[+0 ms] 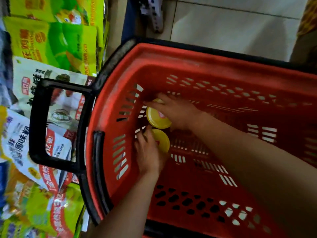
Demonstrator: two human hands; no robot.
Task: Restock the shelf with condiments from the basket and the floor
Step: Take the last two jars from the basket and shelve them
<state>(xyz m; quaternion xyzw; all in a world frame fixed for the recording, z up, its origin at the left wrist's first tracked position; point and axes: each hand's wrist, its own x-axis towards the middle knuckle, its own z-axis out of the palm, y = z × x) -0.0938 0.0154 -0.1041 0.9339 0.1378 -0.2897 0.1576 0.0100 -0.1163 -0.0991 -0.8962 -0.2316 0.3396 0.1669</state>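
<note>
Two condiment jars with yellow lids stand side by side at the bottom of the red basket (pixel 171 54), near its left end. My right hand (pixel 173 110) reaches down over the upper jar (pixel 157 118), fingers curled round its lid. My left hand (pixel 149 152) wraps the lower jar (pixel 162 140) from the left side. Both forearms reach in from the lower right. Only the lids show; the jar bodies are hidden.
The basket's black handle (pixel 56 127) sticks out to the left over several green, yellow and white seasoning packets (pixel 51 43) stacked at the left. Pale floor tiles (pixel 231 24) lie beyond the basket's far rim. The rest of the basket floor holds nothing visible.
</note>
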